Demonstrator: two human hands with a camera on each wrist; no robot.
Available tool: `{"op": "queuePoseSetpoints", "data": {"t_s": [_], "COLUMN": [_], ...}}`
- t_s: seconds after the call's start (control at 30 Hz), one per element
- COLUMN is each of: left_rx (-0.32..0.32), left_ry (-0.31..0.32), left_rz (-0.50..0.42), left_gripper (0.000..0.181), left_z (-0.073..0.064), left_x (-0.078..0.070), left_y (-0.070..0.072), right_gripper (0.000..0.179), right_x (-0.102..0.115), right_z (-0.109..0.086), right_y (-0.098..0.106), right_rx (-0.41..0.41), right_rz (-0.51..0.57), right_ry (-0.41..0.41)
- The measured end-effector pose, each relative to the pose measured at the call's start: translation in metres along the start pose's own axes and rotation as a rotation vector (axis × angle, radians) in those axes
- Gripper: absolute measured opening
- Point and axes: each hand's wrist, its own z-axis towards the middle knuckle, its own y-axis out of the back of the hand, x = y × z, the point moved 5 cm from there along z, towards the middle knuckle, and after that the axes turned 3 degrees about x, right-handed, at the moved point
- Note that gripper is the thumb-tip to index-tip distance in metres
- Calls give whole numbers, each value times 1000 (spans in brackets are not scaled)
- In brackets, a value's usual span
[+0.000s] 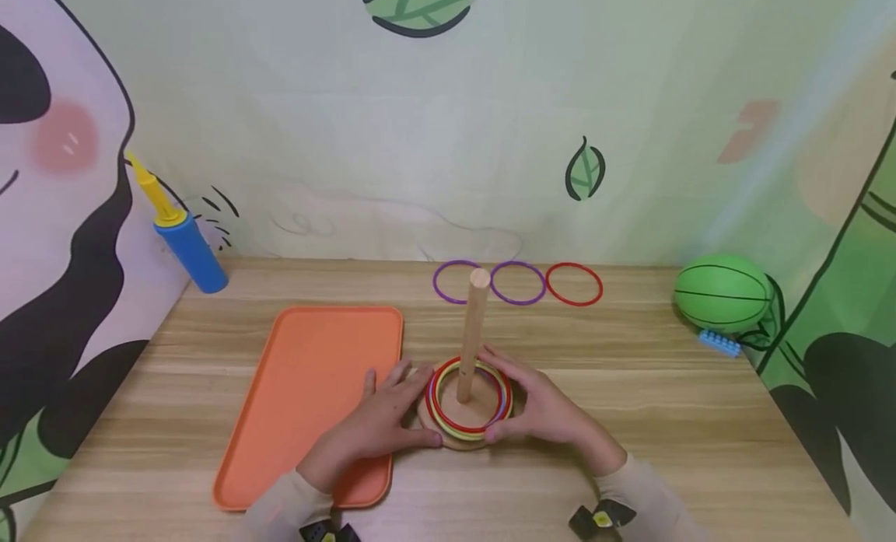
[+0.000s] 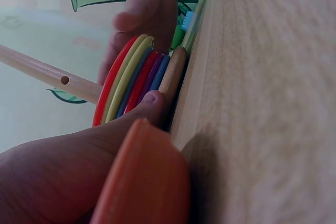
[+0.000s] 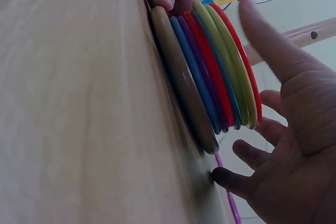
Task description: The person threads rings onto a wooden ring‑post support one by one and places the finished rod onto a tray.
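A wooden ring-toss stand (image 1: 474,332) stands upright in front of me, its peg rising from a round base (image 3: 181,77). Red, yellow, blue and purple rings (image 2: 123,85) lie stacked around the peg on the base. My left hand (image 1: 381,417) holds the base from the left, its thumb against the front edge and index finger beside the rings. My right hand (image 1: 542,408) curves loosely about the stack's right side. In the right wrist view its thumb and fingers are spread around the rings.
An orange tray (image 1: 315,386) lies under and beside the left forearm. Behind the stand are two purple rings (image 1: 518,283) and a red ring (image 1: 574,284). A blue-yellow pump (image 1: 189,250) stands at back left; a green ball (image 1: 723,293) and blue toy brick (image 1: 719,342) sit at right.
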Motion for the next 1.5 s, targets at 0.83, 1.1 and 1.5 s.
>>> {"op": "queuePoseSetpoints", "data": {"t_s": [0.83, 1.1, 1.5], "left_rx": [8, 5, -3], "left_ry": [2, 2, -8], "left_rz": [4, 5, 2], "left_gripper": [109, 109, 109], "left_z": [-1, 0, 1], "left_x": [-1, 0, 0], "left_y": [-1, -2, 0], "right_gripper": [77, 59, 42], "right_x": [-105, -113, -112], "right_z": [-12, -1, -19], "right_y": [130, 146, 138], "right_rx": [-513, -420, -424], "right_rz": [-118, -255, -298], "right_ry": [-512, -487, -466]}}
